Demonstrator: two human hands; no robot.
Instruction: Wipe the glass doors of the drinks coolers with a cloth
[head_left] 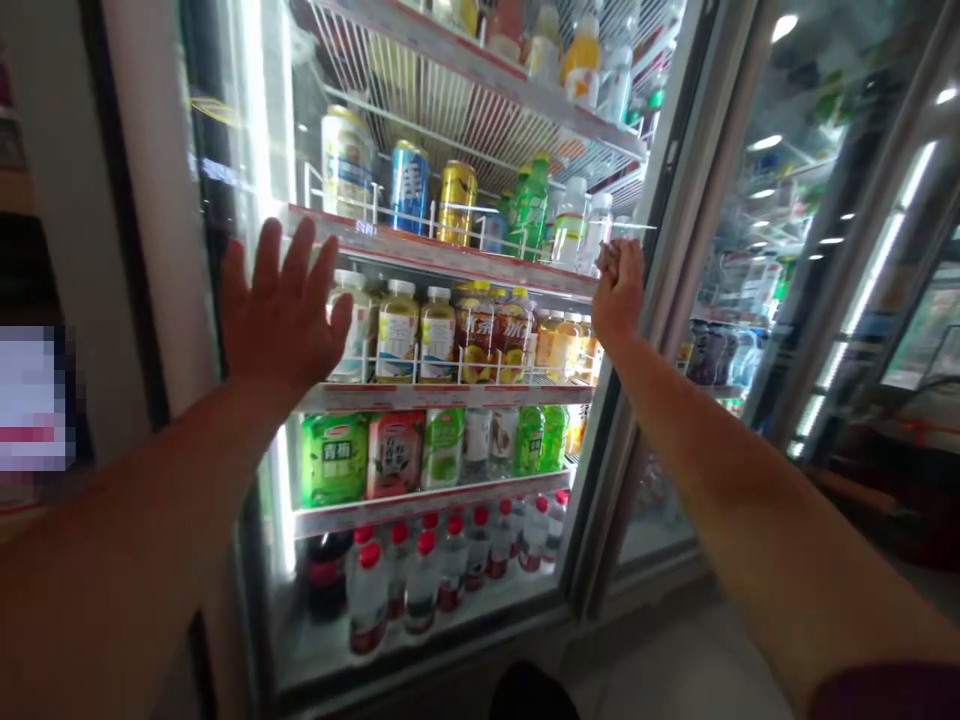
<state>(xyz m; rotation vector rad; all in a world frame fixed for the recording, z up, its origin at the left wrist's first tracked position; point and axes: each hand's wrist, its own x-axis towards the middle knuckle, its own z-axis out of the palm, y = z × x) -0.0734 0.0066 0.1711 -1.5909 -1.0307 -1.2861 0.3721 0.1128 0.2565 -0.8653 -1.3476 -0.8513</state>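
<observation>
My left hand (281,320) is raised with its fingers spread, flat in front of the left side of a lit drinks fridge (442,398). It seems to rest on the door glass, though the contact is hard to make out. Near the right frame of the fridge, my right hand (621,295) is closed around a small crumpled greyish cloth (607,258), mostly hidden by the fingers. Behind the hands, a shelf holds a blue can (409,188), a gold can (456,203) and a green bottle (533,208). Tea bottles (477,335) stand one shelf lower.
Green drink cartons (334,460) and red-capped water bottles (424,585) fill the lower shelves. A metal door frame (645,400) runs down the right side, with another glass-fronted fridge (780,230) beyond it. Tiled floor (660,650) shows below.
</observation>
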